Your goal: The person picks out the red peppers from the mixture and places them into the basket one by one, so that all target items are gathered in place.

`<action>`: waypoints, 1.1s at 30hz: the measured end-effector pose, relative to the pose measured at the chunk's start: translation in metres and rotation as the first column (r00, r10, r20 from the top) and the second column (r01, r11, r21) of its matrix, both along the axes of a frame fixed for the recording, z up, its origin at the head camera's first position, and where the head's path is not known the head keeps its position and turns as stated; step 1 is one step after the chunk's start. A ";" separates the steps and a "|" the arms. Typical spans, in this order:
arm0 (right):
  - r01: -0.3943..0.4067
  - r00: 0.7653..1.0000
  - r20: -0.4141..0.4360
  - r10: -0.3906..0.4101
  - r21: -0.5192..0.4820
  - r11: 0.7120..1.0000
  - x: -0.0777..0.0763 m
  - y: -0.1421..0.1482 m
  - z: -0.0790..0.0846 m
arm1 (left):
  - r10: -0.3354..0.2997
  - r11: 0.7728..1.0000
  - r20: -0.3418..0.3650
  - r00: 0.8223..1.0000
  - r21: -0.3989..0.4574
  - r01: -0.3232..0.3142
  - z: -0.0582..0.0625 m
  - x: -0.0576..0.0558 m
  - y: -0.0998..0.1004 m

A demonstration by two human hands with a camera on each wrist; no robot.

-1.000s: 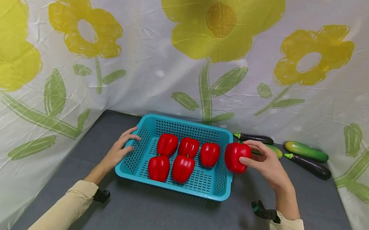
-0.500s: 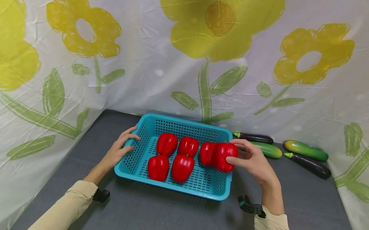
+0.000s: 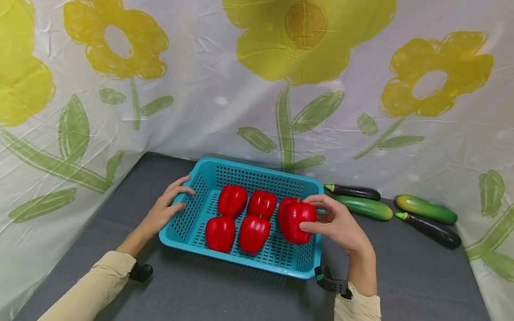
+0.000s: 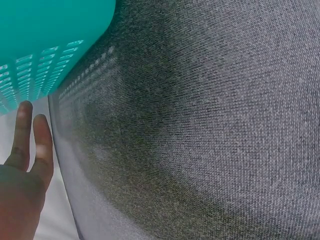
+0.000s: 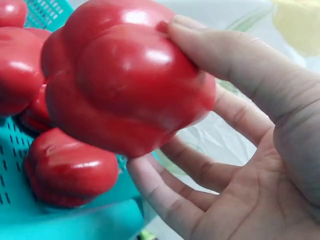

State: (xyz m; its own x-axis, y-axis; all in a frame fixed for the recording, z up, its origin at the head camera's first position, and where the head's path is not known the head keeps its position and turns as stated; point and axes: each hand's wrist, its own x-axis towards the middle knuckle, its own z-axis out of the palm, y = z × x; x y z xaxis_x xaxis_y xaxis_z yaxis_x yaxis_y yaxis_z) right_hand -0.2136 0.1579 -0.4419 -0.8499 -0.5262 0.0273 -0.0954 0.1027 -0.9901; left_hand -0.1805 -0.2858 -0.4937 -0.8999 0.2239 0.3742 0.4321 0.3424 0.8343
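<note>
Over the right end of the blue plastic basket point(image 3: 240, 263), my right hand point(image 3: 339, 227) holds a red bell pepper point(image 3: 297, 222) between thumb and fingers. The right wrist view shows this bell pepper point(image 5: 125, 80) large and close, above another bell pepper point(image 5: 70, 167) in the basket. My left hand point(image 3: 166, 208) holds the basket's left rim, with some fingers over the edge. Two of its fingers point(image 4: 44, 145) lie along the outside wall in the left wrist view. Several red bell peppers point(image 3: 220, 233) lie in the basket, and the held one partly hides the rightmost.
Behind and right of the basket lie a dark eggplant point(image 3: 355, 192) and a green zucchini point(image 3: 365, 207). Farther right are a yellow-green zucchini point(image 3: 426, 210) and another eggplant point(image 3: 430, 230). A flowered cloth point(image 3: 197, 89) hangs behind the grey table point(image 3: 223, 312).
My right hand has carried the bell pepper leftward from beside the basket's right rim to above its inside, and a little lower. My left hand stays at the left rim.
</note>
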 end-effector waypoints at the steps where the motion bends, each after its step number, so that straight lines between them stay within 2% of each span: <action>1: 0.000 1.000 0.008 0.000 0.005 1.000 0.001 -0.001 0.000 | 0.000 1.000 0.000 1.000 0.001 0.000 0.000 0.000 0.000; 6: 0.002 1.000 0.028 -0.002 0.024 1.000 0.004 -0.009 0.002 | -0.003 1.000 -0.009 1.000 0.000 0.003 0.000 0.000 0.000; 16: 0.024 0.999 -0.026 -0.022 0.091 0.996 0.010 -0.015 0.001 | -0.010 1.000 -0.015 1.000 -0.005 0.010 -0.001 -0.001 -0.001; 24: 0.057 0.998 -0.002 -0.057 0.089 0.994 0.017 -0.014 -0.002 | -0.015 1.000 -0.013 1.000 0.010 0.015 -0.002 -0.001 -0.003; 33: 0.037 0.999 -0.004 -0.037 0.073 0.997 0.024 -0.012 0.000 | 0.002 1.000 -0.017 1.000 -0.005 -0.002 0.000 0.000 0.000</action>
